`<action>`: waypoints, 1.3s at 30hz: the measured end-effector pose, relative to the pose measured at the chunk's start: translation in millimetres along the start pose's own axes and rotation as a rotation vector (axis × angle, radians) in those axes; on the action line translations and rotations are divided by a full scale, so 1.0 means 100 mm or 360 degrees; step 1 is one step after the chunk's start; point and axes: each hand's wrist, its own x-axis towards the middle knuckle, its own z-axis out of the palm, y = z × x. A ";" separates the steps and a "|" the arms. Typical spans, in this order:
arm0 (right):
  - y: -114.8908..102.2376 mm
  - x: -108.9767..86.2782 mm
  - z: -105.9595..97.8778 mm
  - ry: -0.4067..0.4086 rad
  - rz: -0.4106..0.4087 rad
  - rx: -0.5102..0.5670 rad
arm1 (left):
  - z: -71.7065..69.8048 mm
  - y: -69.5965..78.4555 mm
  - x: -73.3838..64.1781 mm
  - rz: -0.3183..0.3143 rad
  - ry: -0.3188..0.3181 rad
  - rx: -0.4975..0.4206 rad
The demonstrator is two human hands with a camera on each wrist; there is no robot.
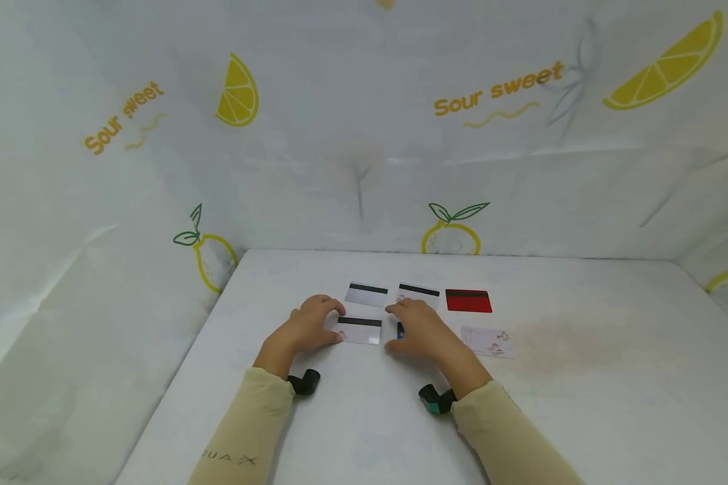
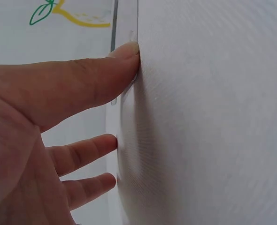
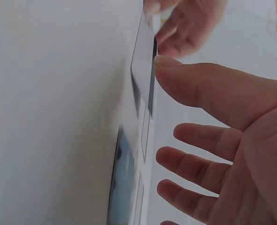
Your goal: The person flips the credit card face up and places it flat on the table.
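"Reaching in from the lower left of the frame, what comes first?"

"A beige fabric sleeve with dark lettering, then the bare left grip, left of the frame's centre and below the middle. A small black device sits at its wrist."

"Is it holding anything?"

"Yes, thumb and finger pinch the left end of a white rectangular plastic card with a black stripe, one at the near edge, one at the far. That card is in the lower row, just below the centre of the frame; in the right wrist view it looks tilted, with a shadow beneath."

"And above it?"

"A plain white card with a black stripe along its top, lying flat on the white bench."

"Further right?"

"A mostly covered blue card, then the bare right grip over it, thumb and fingers spread apart, holding nothing. Just above those fingers, in the upper row, is a white card with a black stripe and pink print, partly hidden."

"What finishes the right side?"

"A red rectangular card with a dark stripe in the upper row, and below it a white card with pink floral print, beside the right forearm."
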 end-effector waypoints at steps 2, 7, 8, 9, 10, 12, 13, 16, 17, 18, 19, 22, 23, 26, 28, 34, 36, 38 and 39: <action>-0.09 0.05 0.05 -0.0008 -0.0032 0.0005 | 0.00 0.01 0.00 -0.0008 -0.0002 -0.0021; -0.19 0.12 0.14 -0.0028 -0.0016 -0.0055 | 0.00 0.03 0.01 -0.0009 0.0006 -0.0028; -0.20 0.13 0.15 -0.0024 -0.0009 -0.0062 | 0.00 0.04 0.01 -0.0010 0.0007 -0.0025; -0.20 0.14 0.15 -0.0019 -0.0004 -0.0065 | -0.01 0.04 0.01 -0.0011 0.0007 -0.0024; -0.21 0.14 0.16 -0.0013 0.0000 -0.0064 | -0.01 0.05 0.01 -0.0012 0.0007 -0.0025; -0.21 0.14 0.16 0.0005 -0.0002 -0.0053 | -0.02 0.05 0.00 -0.0007 0.0012 -0.0031; -0.21 0.15 0.16 0.0012 -0.0003 -0.0047 | -0.02 0.05 0.00 -0.0004 0.0015 -0.0034; -0.23 0.15 0.15 0.0020 -0.0013 -0.0015 | -0.01 0.04 0.01 0.0023 0.0030 -0.0054; -0.23 0.15 0.15 0.0023 -0.0022 -0.0015 | -0.01 0.04 0.01 0.0033 0.0037 -0.0058; -0.24 0.15 0.15 0.0026 -0.0036 -0.0020 | 0.00 0.03 0.02 0.0037 0.0042 -0.0062; -0.24 0.16 0.15 0.0028 -0.0051 -0.0029 | 0.00 0.03 0.02 0.0039 0.0046 -0.0065; -0.26 0.17 0.15 0.0030 -0.0095 -0.0077 | 0.01 0.02 0.03 0.0037 0.0051 -0.0071; -0.26 0.17 0.15 0.0033 -0.0108 -0.0095 | 0.01 0.02 0.04 0.0037 0.0051 -0.0068; -0.27 0.18 0.16 0.0028 -0.0116 -0.0127 | 0.00 0.03 0.03 0.0025 0.0031 -0.0076; -0.28 0.18 0.17 0.0025 -0.0107 -0.0131 | -0.01 0.05 0.02 0.0016 0.0010 -0.0086; -0.31 0.15 0.18 0.0012 -0.0014 -0.0152 | -0.05 0.07 -0.02 0.0015 -0.0047 -0.0111; -0.30 0.14 0.18 0.0017 0.0003 -0.0164 | -0.06 0.05 -0.02 0.0046 -0.0050 -0.0116; -0.28 0.14 0.17 0.0027 0.0012 -0.0153 | -0.06 0.04 -0.02 0.0081 -0.0050 -0.0134; -0.26 0.14 0.16 0.0033 0.0009 -0.0149 | -0.07 0.03 -0.02 0.0098 -0.0049 -0.0144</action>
